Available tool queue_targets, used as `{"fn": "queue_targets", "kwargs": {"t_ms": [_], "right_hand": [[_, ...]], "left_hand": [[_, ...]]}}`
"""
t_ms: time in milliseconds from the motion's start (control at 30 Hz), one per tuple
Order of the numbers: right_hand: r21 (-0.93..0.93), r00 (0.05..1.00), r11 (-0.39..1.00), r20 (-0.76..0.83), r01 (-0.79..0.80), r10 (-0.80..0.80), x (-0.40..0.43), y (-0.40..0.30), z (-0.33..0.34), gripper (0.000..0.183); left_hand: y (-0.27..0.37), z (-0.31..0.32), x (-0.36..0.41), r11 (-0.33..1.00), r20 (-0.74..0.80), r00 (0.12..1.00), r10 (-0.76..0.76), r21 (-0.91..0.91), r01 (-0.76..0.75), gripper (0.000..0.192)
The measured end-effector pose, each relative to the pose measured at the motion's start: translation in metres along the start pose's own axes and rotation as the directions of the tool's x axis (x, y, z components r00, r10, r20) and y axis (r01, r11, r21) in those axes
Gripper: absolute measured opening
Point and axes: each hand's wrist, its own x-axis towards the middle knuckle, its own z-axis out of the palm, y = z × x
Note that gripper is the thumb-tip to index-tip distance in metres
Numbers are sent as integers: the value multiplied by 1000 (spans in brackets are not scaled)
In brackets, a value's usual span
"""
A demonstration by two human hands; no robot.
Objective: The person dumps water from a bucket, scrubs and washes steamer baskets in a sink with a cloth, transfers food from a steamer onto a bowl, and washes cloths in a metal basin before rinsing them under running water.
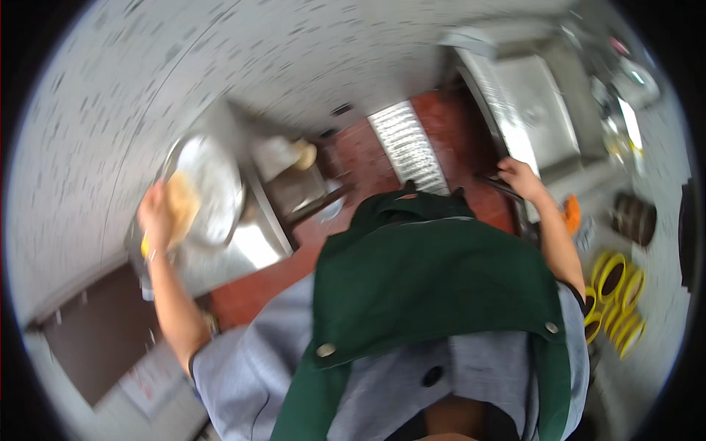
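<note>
My left hand (153, 214) holds a tan, blurred piece (183, 205), perhaps a cloth or sponge, at the near side of a large round metal bowl (212, 187). That bowl rests on a stainless steel counter (237, 256). On the other side, my right hand (517, 175) has its fingers curled beside the front edge of a steel sink unit (515, 132). A dark bar (496, 186) runs just below this hand; blur hides whether the fingers grip it.
A metal bin (298, 193) with a pale item (304, 154) stands beside the counter. Ribbed metal plate (408, 146) crosses the red floor (441, 124). At right are an orange item (572, 214), a dark cylindrical container (634, 218) and several yellow-rimmed round objects (612, 278).
</note>
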Motion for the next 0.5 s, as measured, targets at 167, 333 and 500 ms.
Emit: {"fn": "queue_targets", "kwargs": {"t_ms": [167,333,500], "right_hand": [[24,996,999,-76,-41,42,-19,-4,-6,22],[108,991,993,-115,-56,68,-32,-3,-18,25],[226,988,974,-141,-32,65,-39,18,-50,28]], "left_hand": [[113,15,16,913,119,971,206,-382,-147,30],[269,117,17,825,217,823,525,-368,-430,29],[439,296,-39,583,298,507,809,-516,-627,33]]}}
